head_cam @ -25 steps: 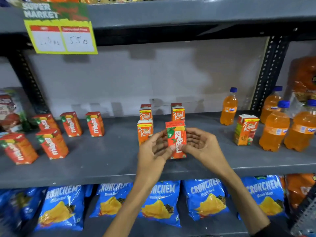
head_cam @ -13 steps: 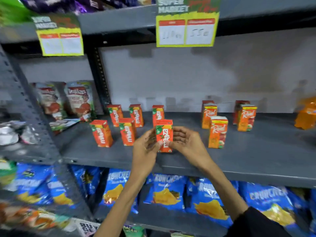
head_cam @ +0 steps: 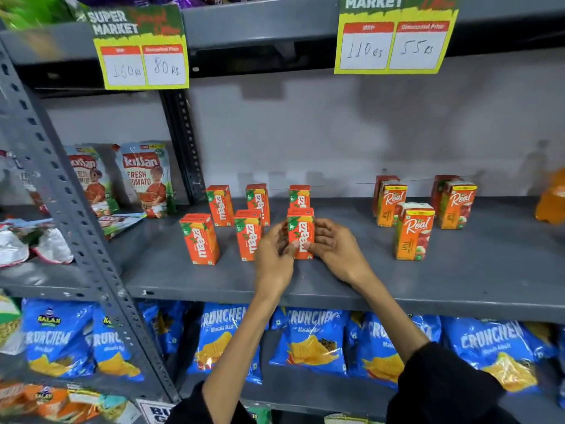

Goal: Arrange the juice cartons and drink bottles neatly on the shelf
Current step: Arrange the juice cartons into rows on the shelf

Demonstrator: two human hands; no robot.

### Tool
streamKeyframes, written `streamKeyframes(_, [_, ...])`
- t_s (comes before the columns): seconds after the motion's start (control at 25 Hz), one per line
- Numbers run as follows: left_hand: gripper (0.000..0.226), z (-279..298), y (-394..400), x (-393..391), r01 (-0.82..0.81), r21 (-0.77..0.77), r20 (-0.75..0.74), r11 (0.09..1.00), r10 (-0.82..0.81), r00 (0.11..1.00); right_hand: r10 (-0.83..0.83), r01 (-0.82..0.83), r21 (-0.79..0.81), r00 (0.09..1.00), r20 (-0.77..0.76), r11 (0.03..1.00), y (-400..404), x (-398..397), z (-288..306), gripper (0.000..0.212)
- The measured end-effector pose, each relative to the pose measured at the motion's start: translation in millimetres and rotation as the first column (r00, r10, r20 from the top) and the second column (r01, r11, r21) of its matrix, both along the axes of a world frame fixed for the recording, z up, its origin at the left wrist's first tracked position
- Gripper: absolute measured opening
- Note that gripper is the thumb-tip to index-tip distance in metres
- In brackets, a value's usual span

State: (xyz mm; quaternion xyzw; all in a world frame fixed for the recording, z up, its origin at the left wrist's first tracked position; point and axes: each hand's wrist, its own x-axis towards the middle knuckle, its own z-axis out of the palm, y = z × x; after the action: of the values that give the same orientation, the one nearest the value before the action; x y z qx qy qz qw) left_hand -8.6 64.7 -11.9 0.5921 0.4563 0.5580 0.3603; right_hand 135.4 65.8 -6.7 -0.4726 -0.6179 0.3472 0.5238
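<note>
An upright red Maaza carton [head_cam: 300, 232] is gripped from both sides by my left hand [head_cam: 273, 258] and my right hand [head_cam: 334, 249] on the grey shelf [head_cam: 336, 286]. It stands as the right end of a front row with two other Maaza cartons [head_cam: 199, 238] [head_cam: 248, 234]. Three more Maaza cartons [head_cam: 220, 205] stand in a row behind. To the right, several orange Real cartons [head_cam: 413, 231] stand in a loose group. An orange drink bottle [head_cam: 552, 203] is blurred at the far right edge.
Tomato pouches [head_cam: 146, 179] lean on the left bay past the perforated upright post [head_cam: 61, 194]. Blue Crunchem chip bags [head_cam: 308, 341] fill the shelf below. Price tags [head_cam: 394, 41] hang from the shelf above. Bare shelf surface lies between the Maaza and Real groups.
Both hands carried the Maaza carton leftward from beside the Real cartons to the Maaza group, and my view turned left with it. The bottles slid out of view to the right.
</note>
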Motion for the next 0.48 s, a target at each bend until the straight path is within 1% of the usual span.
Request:
streamKeyframes(0.12, [0.05,5,-2,4,-0.006,-0.016,0.005,1.0,0.006,1.0,-0.014,0.014,-0.007,1.0,0.026,1.0,-1,1,1,0.054])
streamKeyframes(0.2, [0.053,6,-9,5,-0.005,-0.032,0.025,0.999,0.006,1.0,-0.01,0.01,-0.026,1.0,0.016,1.0,-7,6,1,0.059])
streamKeyframes(0.24, [0.055,5,-16,6,-0.037,-0.031,0.04,0.999,0.038,0.998,-0.021,0.021,-0.024,1.0,0.022,0.999,-13,10,0,0.06])
streamKeyframes(0.28, [0.056,3,-26,8,-0.105,-0.014,0.057,0.994,0.105,0.993,-0.053,0.053,0.001,0.997,0.061,0.999,-22,16,0,0.058])
streamKeyframes(0.32, [0.054,1,-38,14,-0.191,0.025,0.077,0.981,0.189,0.979,-0.109,0.103,0.056,0.986,0.129,0.993,-32,27,0,0.052])
streamKeyframes(0.4, [0.043,0,-64,34,-0.353,0.146,0.121,0.924,0.338,0.933,-0.236,0.178,0.231,0.938,0.255,0.957,-57,51,-1,0.032])
streamKeyframes(0.44, [0.037,2,-75,49,-0.384,0.202,0.141,0.901,0.361,0.922,-0.285,0.199,0.306,0.92,0.268,0.931,-71,66,0,0.023])
streamKeyframes(0.48, [0.032,4,-84,65,-0.365,0.238,0.156,0.9,0.336,0.929,-0.33,0.228,0.364,0.91,0.25,0.903,-83,81,2,0.018])
